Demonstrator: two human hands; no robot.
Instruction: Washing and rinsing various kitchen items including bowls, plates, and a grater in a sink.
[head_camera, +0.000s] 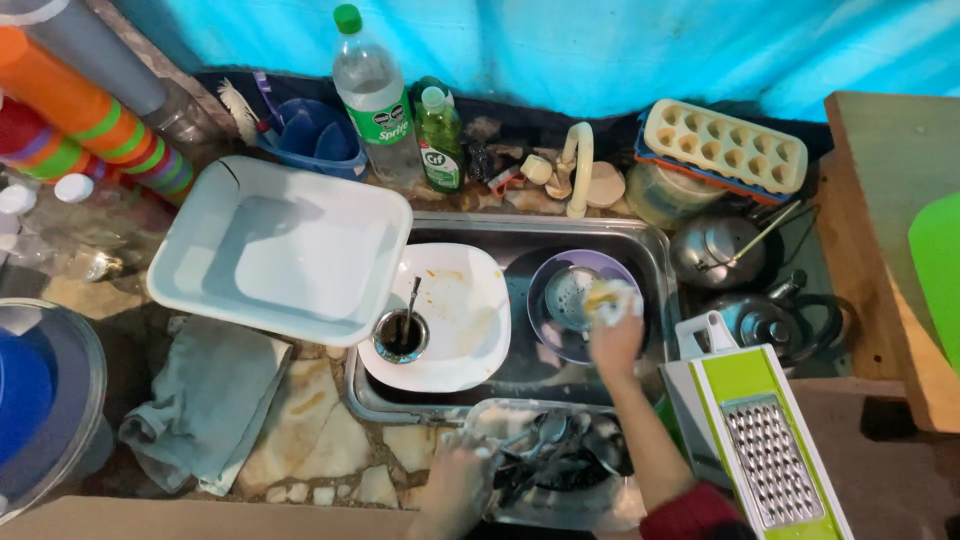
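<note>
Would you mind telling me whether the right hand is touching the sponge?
Touching. The head view shows the right hand with its fingers closed around the soapy sponge, over the strainer in the purple bowl; no gap shows between them.

Back wall (600, 50): bright blue tarp, creased, evenly lit. Counter (320, 410): irregular pale stone pieces, dark joints. Steel sink (655, 250) set into counter, centre. Wooden table (880, 240) at right edge. Light cool, diffuse; no window in view.
</note>
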